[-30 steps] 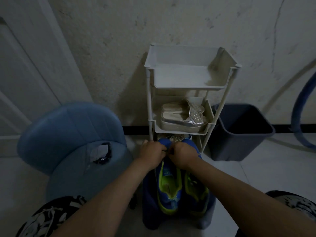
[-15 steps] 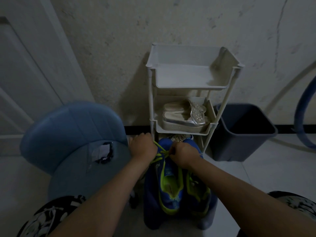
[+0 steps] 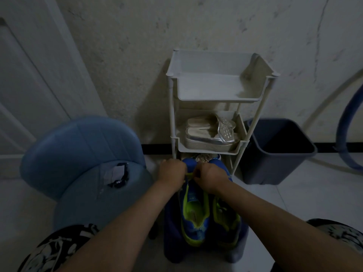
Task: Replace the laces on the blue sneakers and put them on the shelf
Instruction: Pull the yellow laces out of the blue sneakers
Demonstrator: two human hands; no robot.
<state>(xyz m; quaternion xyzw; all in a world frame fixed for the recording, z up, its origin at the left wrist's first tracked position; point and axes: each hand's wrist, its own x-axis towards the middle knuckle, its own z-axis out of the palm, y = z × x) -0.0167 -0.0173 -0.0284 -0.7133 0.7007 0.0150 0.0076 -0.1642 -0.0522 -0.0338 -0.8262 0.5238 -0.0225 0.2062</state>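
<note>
The blue sneakers point(image 3: 194, 214) sit on a stool point(image 3: 171, 232), close to reach. The left hand point(image 3: 172, 172) and right hand point(image 3: 211, 177) curl their fingers tight round the green lace point(image 3: 188, 174), likely to tie it.

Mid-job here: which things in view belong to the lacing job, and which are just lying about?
Job: blue sneakers, green lace pinched by left hand and right hand, shelf rack.
Lying about: silver sandals on the rack's middle tier, blue chair, dark bin.

The hands point(image 3: 172, 173) hide most of the lace point(image 3: 189, 174) on the sneakers point(image 3: 193, 226).
</note>
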